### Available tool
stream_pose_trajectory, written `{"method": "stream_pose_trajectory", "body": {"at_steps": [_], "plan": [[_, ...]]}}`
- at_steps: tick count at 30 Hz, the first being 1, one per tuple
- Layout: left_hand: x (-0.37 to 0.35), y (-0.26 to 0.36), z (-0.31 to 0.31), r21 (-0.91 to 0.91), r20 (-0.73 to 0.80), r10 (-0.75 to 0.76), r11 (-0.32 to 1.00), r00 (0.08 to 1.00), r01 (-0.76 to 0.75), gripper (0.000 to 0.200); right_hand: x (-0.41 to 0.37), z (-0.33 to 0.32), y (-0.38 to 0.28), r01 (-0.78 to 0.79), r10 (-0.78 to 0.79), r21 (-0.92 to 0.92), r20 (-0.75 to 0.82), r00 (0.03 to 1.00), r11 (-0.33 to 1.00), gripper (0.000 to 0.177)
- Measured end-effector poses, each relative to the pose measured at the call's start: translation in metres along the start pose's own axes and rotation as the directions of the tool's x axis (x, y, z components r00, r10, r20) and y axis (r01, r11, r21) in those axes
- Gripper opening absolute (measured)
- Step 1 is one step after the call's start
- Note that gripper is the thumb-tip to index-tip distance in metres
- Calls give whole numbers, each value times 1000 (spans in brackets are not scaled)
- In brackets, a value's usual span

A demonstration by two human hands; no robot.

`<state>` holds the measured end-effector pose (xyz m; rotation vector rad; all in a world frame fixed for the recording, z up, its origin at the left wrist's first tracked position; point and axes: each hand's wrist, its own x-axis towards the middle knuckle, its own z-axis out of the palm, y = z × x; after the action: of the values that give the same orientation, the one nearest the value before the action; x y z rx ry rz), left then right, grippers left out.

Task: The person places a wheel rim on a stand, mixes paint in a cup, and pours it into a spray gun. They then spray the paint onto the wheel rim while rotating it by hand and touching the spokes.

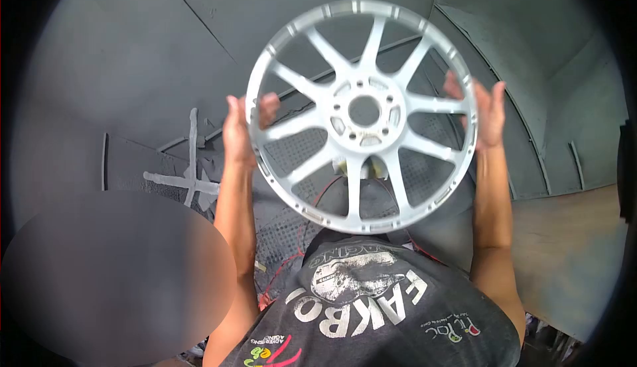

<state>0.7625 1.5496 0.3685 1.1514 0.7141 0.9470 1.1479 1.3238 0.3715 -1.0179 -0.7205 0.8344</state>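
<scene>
A silver-white multi-spoke wheel rim point(365, 143) is held up in front of my chest, its round centre hole and several bolt holes facing me. My left hand point(243, 128) grips its left edge, with the thumb outside and the fingertips showing behind the rim. On the opposite edge, my right hand point(484, 112) holds it the same way, thumb pointing up and fingers partly hidden behind the rim. Slight blur covers the wheel and the fingers.
Grey panels point(133, 55) with seams surround the space. A grey cross-shaped stand point(192, 181) lies at the left. Behind the wheel are a dotted dark mat point(275, 218) and a red cord point(285, 261). A brownish board point(570, 247) is at the right.
</scene>
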Motion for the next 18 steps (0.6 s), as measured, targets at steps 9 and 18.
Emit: {"method": "stream_pose_trajectory", "body": {"at_steps": [9, 18], "plan": [[-6, 76, 34, -358, -28, 250, 901, 968, -244, 96, 8, 49, -67, 253, -200, 283, -204, 958, 925, 98], [-38, -176, -75, -36, 4, -273, 961, 962, 273, 109, -28, -82, 175, -106, 106, 248, 10, 994, 963, 99]]}}
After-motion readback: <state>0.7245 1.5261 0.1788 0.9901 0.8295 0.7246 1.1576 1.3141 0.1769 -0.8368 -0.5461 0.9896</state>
